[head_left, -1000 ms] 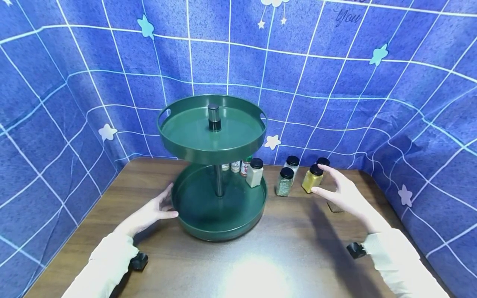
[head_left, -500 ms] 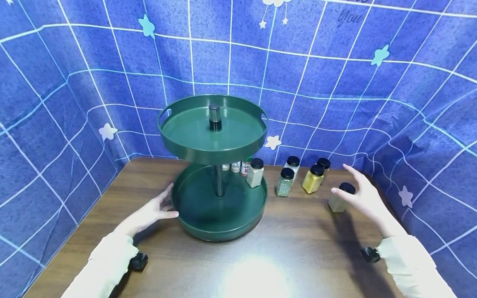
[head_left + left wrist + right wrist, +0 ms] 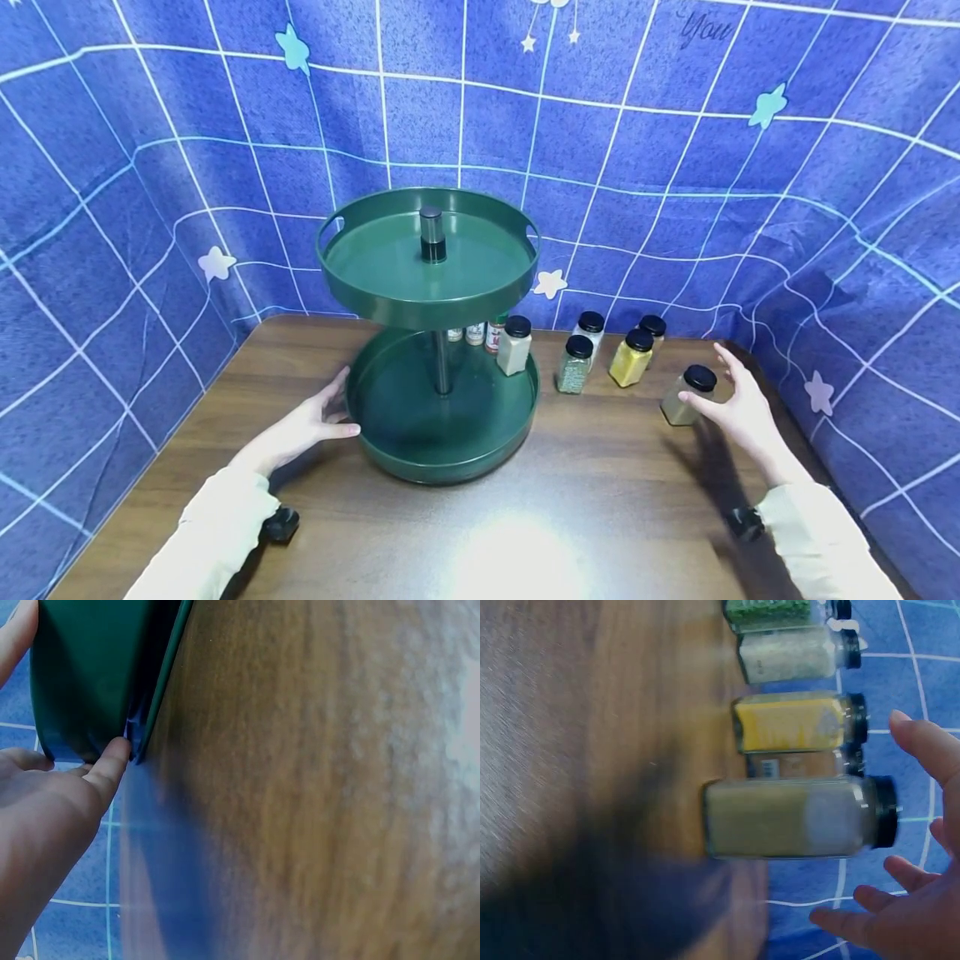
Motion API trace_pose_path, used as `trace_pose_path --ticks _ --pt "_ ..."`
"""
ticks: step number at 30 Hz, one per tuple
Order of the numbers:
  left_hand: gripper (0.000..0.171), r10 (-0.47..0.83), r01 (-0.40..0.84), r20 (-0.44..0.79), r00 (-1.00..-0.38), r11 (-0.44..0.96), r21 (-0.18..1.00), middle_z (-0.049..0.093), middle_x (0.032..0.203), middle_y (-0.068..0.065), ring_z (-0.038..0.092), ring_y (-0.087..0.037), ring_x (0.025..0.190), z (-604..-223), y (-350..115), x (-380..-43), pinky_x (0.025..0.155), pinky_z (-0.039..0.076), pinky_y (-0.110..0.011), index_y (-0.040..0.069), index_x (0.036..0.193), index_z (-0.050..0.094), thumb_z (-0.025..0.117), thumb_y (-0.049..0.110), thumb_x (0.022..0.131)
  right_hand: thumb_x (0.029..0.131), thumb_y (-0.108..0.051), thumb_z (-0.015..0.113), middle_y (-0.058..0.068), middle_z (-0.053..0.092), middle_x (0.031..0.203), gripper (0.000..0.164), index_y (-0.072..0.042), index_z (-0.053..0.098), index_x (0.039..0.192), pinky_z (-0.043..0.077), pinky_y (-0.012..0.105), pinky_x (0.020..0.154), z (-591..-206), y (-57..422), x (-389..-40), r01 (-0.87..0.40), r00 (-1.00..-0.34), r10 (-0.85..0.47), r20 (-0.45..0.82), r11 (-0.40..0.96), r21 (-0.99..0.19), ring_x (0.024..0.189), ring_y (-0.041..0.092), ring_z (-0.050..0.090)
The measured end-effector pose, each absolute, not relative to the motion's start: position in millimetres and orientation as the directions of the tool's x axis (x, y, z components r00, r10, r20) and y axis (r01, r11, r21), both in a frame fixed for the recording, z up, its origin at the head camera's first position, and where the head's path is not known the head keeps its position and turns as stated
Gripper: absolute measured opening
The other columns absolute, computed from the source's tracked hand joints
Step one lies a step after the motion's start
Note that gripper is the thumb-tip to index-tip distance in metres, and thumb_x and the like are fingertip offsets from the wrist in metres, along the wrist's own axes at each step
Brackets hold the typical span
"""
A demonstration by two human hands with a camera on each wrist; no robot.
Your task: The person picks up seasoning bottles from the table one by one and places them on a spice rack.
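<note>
I list: left hand (image 3: pixel 309 427), relaxed, touching the lower green tray (image 3: pixel 442 469); right hand (image 3: pixel 746 417), spread loosely, beside a black-capped jar (image 3: pixel 784 819).

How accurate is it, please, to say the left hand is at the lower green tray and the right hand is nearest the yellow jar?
The colour is wrong: the head view shows the right hand nearest the tan jar; the left hand is at the lower green tray.

Fingers (image 3: pixel 844 924) spread near a black-capped tan jar (image 3: pixel 769 817), yellow jar (image 3: pixel 791 724) beyond, wooden tabletop (image 3: pixel 637 682), blue gridded cloth (image 3: pixel 889 679)
</note>
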State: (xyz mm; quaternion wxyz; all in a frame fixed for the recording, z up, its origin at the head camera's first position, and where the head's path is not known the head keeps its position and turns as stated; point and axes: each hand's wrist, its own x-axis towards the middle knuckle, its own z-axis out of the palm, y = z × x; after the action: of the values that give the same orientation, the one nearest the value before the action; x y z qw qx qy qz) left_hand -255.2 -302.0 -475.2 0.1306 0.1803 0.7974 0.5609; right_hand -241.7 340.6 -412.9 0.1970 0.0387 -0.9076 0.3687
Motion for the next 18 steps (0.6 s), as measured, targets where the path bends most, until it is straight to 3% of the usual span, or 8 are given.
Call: trace_pose_path --ticks 4,8,11,15,18 --pt "0.103 0.429 0.138 -0.007 -0.903 0.307 0.941 -0.001 0.157 -0.021 0.027 -0.049 0.134 -476.2 -302.5 -256.1 0.106 0.034 -0.047 0.017 0.152 -0.008 0.071 0.017 0.085 0.079 -0.022 0.077 0.03 0.04 0.139 0.089 -0.01 0.024 0.15 0.035 0.055 0.099 -422.6 338.1 -241.7 -0.164 -0.93 0.145 0.338 0.659 -0.734 0.122 0.047 0.041" --pt "0.104 0.426 0.136 -0.013 -0.905 0.318 0.938 0.0 0.157 -0.021 0.029 -0.049 0.133 -476.8 -302.8 -256.6 0.105 0.034 -0.049 0.017 0.152 -0.008 0.071 0.018 0.085 0.081 -0.022 0.074 0.029 0.043 0.135 0.085 -0.008 0.025 0.149 0.041 0.025 0.087 -430.1 335.0 -242.3 -0.122 -0.939 0.178 0.294 0.628 -0.769 0.115 0.042 0.046" --pt "0.104 0.421 0.127 -0.022 -0.907 0.322 0.938 0.0 0.157 -0.02 0.03 -0.049 0.133 -476.9 -302.9 -256.5 0.105 0.034 -0.05 0.018 0.152 -0.007 0.071 0.019 0.084 0.081 -0.022 0.074 0.03 0.046 0.13 0.082 -0.006 0.028 0.147 0.037 0.015 0.075 -435.0 332.6 -243.1 -0.103 -0.938 0.194 0.286 0.633 -0.767 0.108 0.036 0.05" --pt "0.104 0.423 0.128 -0.022 -0.906 0.324 0.937 -0.001 0.157 -0.02 0.031 -0.049 0.132 -475.7 -302.9 -255.9 0.105 0.036 -0.047 0.019 0.152 -0.008 0.071 0.019 0.085 0.08 -0.021 0.075 0.026 0.05 0.126 0.078 -0.007 0.033 0.144 0.037 0.014 0.073 -440.5 329.5 -245.0 -0.072 -0.928 0.238 0.285 0.637 -0.768 0.094 0.011 0.052" --pt "0.103 0.428 0.138 -0.016 -0.903 0.326 0.935 -0.002 0.157 -0.021 0.031 -0.05 0.131 -474.4 -303.1 -255.3 0.104 0.038 -0.044 0.018 0.152 -0.008 0.07 0.019 0.085 0.079 -0.018 0.076 0.022 0.051 0.125 0.075 -0.006 0.036 0.142 0.037 0.008 0.072 -444.0 328.0 -246.4 -0.06 -0.92 0.277 0.279 0.602 -0.796 0.084 -0.007 0.046"
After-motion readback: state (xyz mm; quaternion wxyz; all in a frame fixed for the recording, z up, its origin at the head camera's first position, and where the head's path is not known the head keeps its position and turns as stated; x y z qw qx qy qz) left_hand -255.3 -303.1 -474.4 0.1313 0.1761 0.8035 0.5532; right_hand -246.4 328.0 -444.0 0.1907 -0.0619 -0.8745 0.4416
